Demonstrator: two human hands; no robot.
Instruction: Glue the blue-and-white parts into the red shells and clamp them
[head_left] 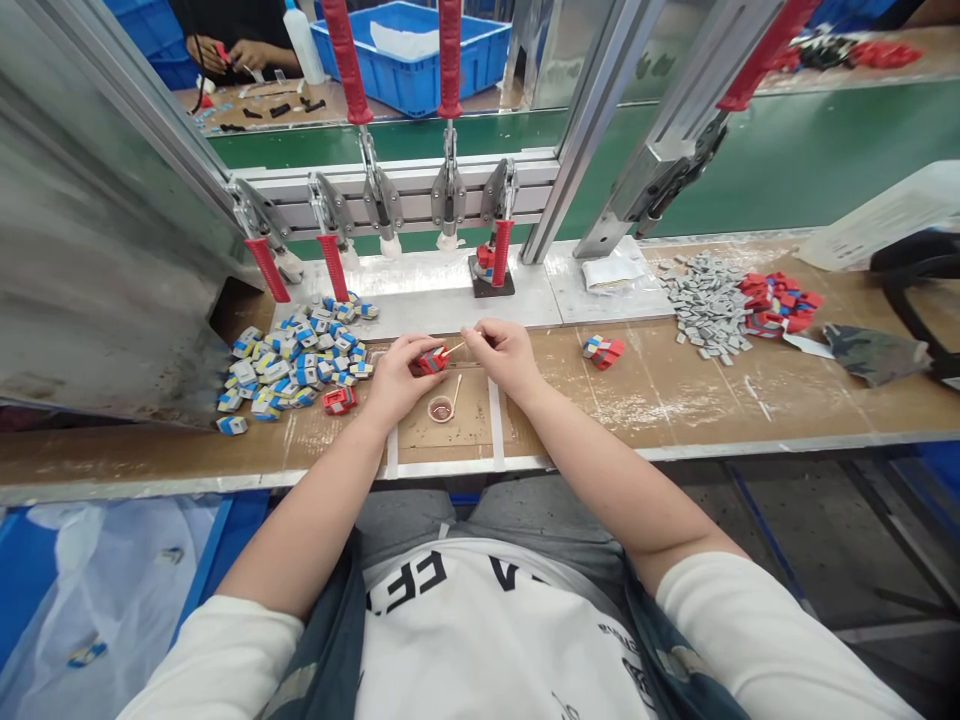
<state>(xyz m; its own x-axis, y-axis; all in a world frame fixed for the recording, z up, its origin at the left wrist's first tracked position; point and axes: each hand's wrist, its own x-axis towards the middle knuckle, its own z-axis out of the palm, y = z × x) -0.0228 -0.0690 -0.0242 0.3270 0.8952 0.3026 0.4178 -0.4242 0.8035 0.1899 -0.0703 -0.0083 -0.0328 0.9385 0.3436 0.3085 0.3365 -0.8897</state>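
The left hand (396, 378) has its grip closed around a small red part (430, 361), held just above the brown tabletop (675, 390) at the middle of the work area; the right hand (504, 354) pinches a thin wooden stick (453, 349) between fingertips, its tip touching the red part; just below the hands a small round dish (441, 408) of dark liquid sits on the tabletop, with a second stick (456, 388) leaning out of it. To the left lies a heap of blue, yellow and grey parts (296, 362), one red part (339, 400) at its near edge; to the right a red and blue part (604, 350) lies alone, and farther right a pile of grey pieces (706, 300) touches a pile of red pieces (776, 302). Behind the hands a row of red-handled toggle clamps (448, 190) stands on a metal plate (442, 290); one clamp (496, 250) presses down on a red part. Across the green conveyor belt (787, 150) another person's hands (232, 52) work near a blue crate (420, 60).
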